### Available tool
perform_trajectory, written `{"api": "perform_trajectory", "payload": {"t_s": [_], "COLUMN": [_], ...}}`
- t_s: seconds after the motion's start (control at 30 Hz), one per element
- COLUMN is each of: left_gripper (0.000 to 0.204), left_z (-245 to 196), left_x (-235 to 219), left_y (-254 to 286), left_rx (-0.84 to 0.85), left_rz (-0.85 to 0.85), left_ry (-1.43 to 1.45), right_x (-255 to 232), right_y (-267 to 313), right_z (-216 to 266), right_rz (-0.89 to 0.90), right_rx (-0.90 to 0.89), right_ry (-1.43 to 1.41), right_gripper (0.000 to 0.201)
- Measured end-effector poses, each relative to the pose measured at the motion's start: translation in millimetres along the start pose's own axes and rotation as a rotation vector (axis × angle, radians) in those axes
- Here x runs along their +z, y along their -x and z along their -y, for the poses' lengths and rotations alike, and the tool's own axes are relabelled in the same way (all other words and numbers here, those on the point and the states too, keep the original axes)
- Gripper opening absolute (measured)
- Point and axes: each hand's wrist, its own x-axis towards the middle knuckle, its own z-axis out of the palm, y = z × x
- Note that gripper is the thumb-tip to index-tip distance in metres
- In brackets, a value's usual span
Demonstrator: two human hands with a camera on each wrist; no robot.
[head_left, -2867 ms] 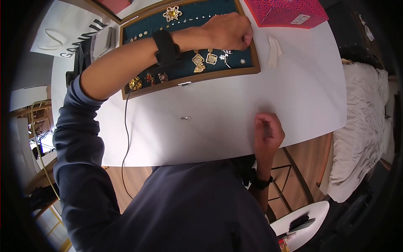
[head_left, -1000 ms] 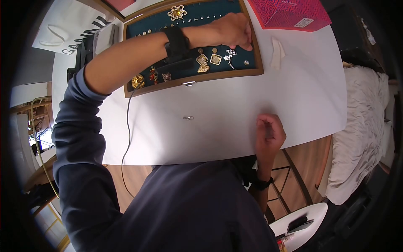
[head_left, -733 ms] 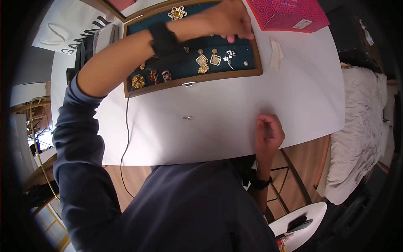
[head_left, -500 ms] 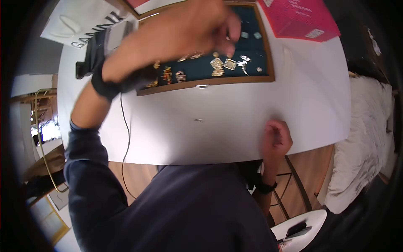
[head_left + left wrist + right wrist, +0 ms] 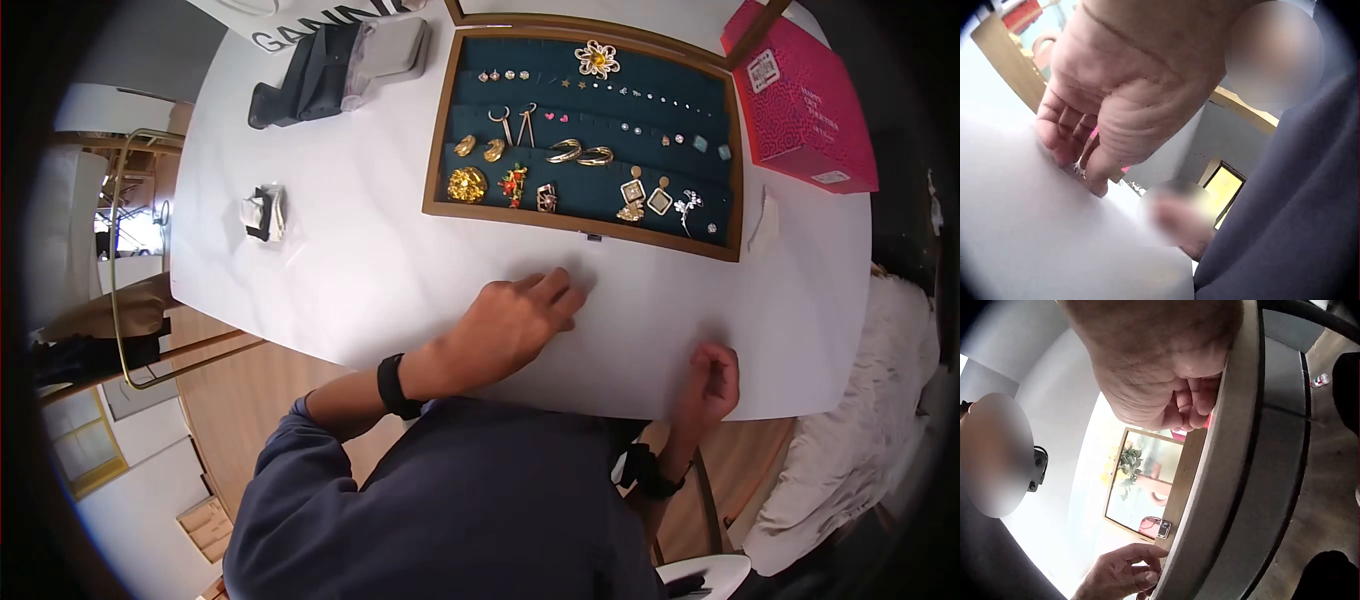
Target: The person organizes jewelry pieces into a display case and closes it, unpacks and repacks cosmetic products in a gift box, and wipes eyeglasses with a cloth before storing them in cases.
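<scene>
My left hand (image 5: 510,325) reaches down to the white table just in front of the open wooden jewellery box (image 5: 520,221). In the left wrist view, its thumb and fingers come together at the tabletop, pinching a small silver jewellery piece (image 5: 1079,167); the fingers mostly hide it. My right hand (image 5: 712,385) rests by the table's near edge, fingers loosely curled around nothing. On the box's dark green lining sit a flower brooch (image 5: 598,60), gold hoops (image 5: 564,152), square drop earrings (image 5: 659,196), a silver sprig (image 5: 687,207) and rows of small studs.
A pink patterned box (image 5: 810,120) stands right of the jewellery box, with a whitish strip (image 5: 765,220) below it. Black and grey cases (image 5: 320,75) lie at the back left. A clear packet (image 5: 265,215) lies on the left of the white table (image 5: 340,270).
My left hand has left the jewellery box and come down onto the table where the small silver piece lay. The head view has swung left. The right hand keeps its place.
</scene>
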Motion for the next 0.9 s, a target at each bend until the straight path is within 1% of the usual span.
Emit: {"api": "perform_trajectory", "payload": {"t_s": [0.03,0.07,0.1,0.13,0.2,0.27,0.33,0.4,0.43,0.47,0.53,0.57,0.63,0.67,0.73,0.8,0.83,0.87,0.9], "left_gripper": [0.028,0.025,0.025,0.022,0.018,0.015,0.015,0.016,0.012,0.012,0.009,0.009,0.011,0.011,0.011,0.009,0.011,0.011,0.012], "left_z": [3,3,1,0,-3,-3,-2,-2,0,-2,-10,-12,-15,-15,-18,-30,-34,-38,-44], "left_x": [6,10,11,8,6,6,3,2,3,-2,-21,-25,-31,-33,-35,-26,-17,-8,-2], "left_y": [1,0,-1,-1,-3,-4,-7,-10,-12,-16,-26,-32,-45,-51,-60,-65,-66,-66,-67], "left_rx": [0.020,0.047,0.065,0.055,0.065,0.054,0.053,-0.016,-0.032,-0.024,-0.333,-0.331,-0.356,-0.354,-0.298,-0.260,-0.225,-0.149,-0.059], "left_rz": [-0.043,-0.087,-0.094,-0.080,-0.066,-0.077,-0.075,-0.048,-0.095,-0.090,0.132,0.136,0.175,0.176,0.231,0.185,0.177,0.155,0.077], "left_ry": [-0.007,-0.009,0.014,-0.023,-0.045,-0.066,-0.025,0.030,0.229,0.229,0.909,0.907,1.171,1.166,1.131,1.143,1.189,1.157,1.071], "right_x": [-5,-8,-8,-6,-6,-4,-1,-1,-1,0,-1,-2,-3,-2,-3,-2,-2,-4,-4], "right_y": [1,2,2,1,1,0,0,-1,-1,-2,-2,-3,-3,-3,-4,-5,-4,-3,-2], "right_z": [-1,-1,1,0,-1,2,10,10,11,12,13,13,13,12,12,20,24,27,33], "right_rz": [-0.009,-0.019,-0.003,0.009,-0.017,0.017,-0.007,0.015,0.006,0.005,0.001,0.009,0.016,0.011,0.012,0.037,0.044,0.094,0.146], "right_rx": [0.035,0.029,0.055,0.080,0.065,0.040,0.058,0.049,0.049,0.031,0.015,0.007,-0.003,-0.006,-0.008,-0.016,-0.016,0.080,0.177], "right_ry": [-0.021,0.003,-0.004,-0.014,0.015,0.023,0.012,0.002,0.003,0.011,0.019,0.012,0.001,-0.003,-0.016,0.020,0.005,-0.092,-0.188], "right_gripper": [0.008,0.008,0.007,0.006,0.006,0.007,0.009,0.011,0.011,0.012,0.013,0.014,0.014,0.015,0.015,0.016,0.016,0.016,0.016]}}
